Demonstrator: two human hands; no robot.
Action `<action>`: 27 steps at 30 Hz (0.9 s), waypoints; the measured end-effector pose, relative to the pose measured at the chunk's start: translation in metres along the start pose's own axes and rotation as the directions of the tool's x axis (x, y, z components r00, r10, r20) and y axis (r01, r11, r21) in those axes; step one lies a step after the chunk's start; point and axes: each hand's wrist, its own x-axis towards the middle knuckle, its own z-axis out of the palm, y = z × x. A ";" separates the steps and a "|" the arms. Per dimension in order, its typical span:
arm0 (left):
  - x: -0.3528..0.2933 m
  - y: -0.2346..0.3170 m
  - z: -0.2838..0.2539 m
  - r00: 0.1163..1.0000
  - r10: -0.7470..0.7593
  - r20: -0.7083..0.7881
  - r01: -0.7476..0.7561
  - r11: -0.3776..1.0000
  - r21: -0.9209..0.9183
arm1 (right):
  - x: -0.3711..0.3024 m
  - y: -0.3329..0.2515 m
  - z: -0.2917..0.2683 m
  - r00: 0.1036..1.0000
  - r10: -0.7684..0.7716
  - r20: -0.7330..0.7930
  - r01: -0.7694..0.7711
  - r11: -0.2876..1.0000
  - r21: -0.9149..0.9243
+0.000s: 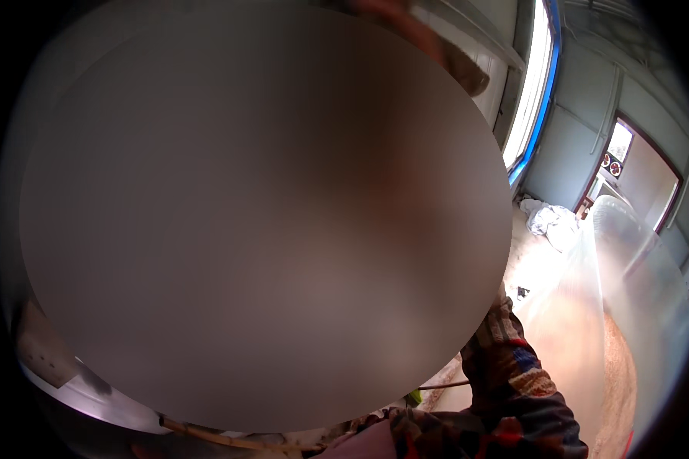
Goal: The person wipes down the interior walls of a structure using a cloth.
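A large blurred patch covers most of the head view, and neither of my hands shows. A dark sleeve with a multicoloured pattern [524, 386], seemingly my right arm, rises from the lower edge and runs into the patch. Close to the sleeve are a small green thing [415, 397] and a thin dark rod [445, 385]. At the lower left, a light brown stick [214, 437] lies near a shiny silver curved edge [119, 407]. What my hands hold or touch is hidden.
On the right, a large clear plastic sheet or bag [566, 336] is next to a brown grainy mass [618, 382]. White crumpled cloth or plastic [550, 220] lies by the wall. Beyond are a blue-framed window [536, 92] and a doorway [643, 172]. A reddish-brown shape [436, 46] is unclear.
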 end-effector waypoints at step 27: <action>0.006 -0.018 -0.005 0.995 -0.002 -0.103 0.026 0.972 0.234 | -0.180 0.110 -0.175 0.689 0.315 -0.653 -0.479 0.874 -0.083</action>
